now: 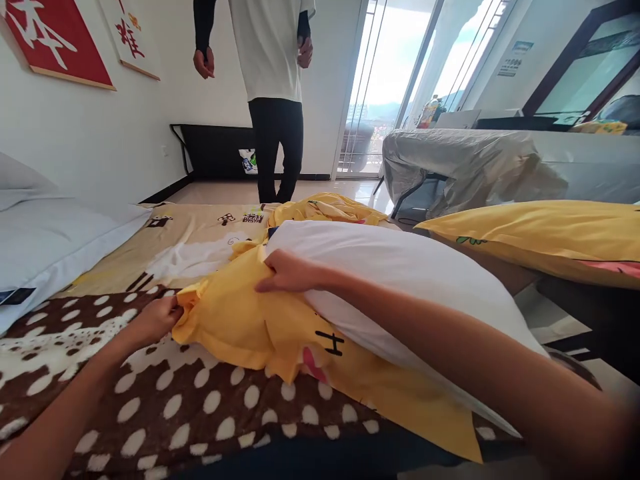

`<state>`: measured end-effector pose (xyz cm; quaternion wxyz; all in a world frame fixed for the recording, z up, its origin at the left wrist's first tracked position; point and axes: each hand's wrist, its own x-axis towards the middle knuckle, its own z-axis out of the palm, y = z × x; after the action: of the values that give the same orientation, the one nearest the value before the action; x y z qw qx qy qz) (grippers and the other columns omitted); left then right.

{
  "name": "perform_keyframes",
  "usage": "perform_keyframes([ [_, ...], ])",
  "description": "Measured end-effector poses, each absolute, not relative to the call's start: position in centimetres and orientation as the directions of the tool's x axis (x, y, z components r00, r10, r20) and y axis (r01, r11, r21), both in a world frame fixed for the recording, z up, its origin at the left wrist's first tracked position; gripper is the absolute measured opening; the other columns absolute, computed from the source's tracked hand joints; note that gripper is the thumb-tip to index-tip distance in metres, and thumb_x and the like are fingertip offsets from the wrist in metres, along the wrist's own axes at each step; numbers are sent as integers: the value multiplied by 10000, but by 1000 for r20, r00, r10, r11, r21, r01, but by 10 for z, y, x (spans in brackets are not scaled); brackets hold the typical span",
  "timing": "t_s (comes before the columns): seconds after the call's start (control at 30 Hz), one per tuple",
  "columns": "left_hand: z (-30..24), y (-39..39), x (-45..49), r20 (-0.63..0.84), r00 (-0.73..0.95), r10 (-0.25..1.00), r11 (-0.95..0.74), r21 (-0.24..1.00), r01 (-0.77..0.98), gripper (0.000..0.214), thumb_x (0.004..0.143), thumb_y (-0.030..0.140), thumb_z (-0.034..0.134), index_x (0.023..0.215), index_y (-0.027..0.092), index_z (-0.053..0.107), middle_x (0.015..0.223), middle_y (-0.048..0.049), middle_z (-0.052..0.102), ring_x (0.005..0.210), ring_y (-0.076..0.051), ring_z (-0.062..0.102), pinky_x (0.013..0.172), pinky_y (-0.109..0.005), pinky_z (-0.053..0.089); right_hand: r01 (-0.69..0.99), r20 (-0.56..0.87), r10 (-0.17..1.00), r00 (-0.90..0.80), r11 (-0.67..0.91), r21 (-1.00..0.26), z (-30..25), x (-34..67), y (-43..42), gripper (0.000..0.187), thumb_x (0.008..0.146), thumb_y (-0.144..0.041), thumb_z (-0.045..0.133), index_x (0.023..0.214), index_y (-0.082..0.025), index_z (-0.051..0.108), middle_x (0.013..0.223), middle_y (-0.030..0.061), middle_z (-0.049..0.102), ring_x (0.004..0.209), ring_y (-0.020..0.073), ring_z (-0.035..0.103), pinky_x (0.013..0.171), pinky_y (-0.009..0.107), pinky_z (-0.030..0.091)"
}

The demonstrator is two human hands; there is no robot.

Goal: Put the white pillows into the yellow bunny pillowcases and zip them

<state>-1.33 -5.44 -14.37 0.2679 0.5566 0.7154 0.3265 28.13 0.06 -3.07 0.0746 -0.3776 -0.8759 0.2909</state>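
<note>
A white pillow (400, 267) lies partly inside a yellow pillowcase (235, 313) on the bed. Most of the pillow is uncovered, and a flap of the case with a black letter and a pink print lies along its near side. At the far left corner, my left hand (160, 320) is closed on the bunched, ruffled cloth of the case. My right hand (290, 272) is closed at the case's opening, where the yellow cloth meets the white pillow; its fingertips are partly hidden. My right forearm crosses over the pillow.
A brown dotted blanket (170, 407) covers the bed. White pillows (65, 233) lie at left, yellow bedding (330, 205) behind, and a filled yellow pillow (540, 233) at right. Another person (275, 87) stands beyond the bed. A plastic-covered table (460, 157) stands near the window.
</note>
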Motion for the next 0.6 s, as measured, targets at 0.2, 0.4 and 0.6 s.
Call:
perform_keyframes([
  [0.2, -161, -74, -18, -82, -369, 926, 284, 796, 535, 40, 576, 182, 582, 596, 177, 616, 525, -12, 630, 492, -199, 565, 478, -217, 387, 483, -126, 928, -350, 64, -873, -30, 334, 41, 295, 679, -302, 735, 577, -203, 476, 606, -17, 540, 566, 111, 509, 479, 217, 385],
  [0.4, -146, -62, -19, -89, -519, 850, 229, 950, 213, 129, 602, 188, 613, 729, 167, 610, 547, 7, 612, 498, -183, 590, 468, -233, 479, 591, -471, 760, -448, -144, -794, -26, 393, 40, 448, 555, -453, 836, 597, -170, 490, 495, -83, 367, 401, 17, 277, 334, 159, 163],
  [0.6, -103, -42, -8, -156, -581, 799, 41, 978, -207, 174, 733, 67, 433, 800, 145, 573, 631, -1, 637, 523, -123, 599, 504, -212, 543, 716, -689, 404, -601, -110, -689, -55, 374, 28, 482, 587, -519, 796, 807, -132, 611, 576, -51, 532, 412, 36, 408, 335, 146, 282],
])
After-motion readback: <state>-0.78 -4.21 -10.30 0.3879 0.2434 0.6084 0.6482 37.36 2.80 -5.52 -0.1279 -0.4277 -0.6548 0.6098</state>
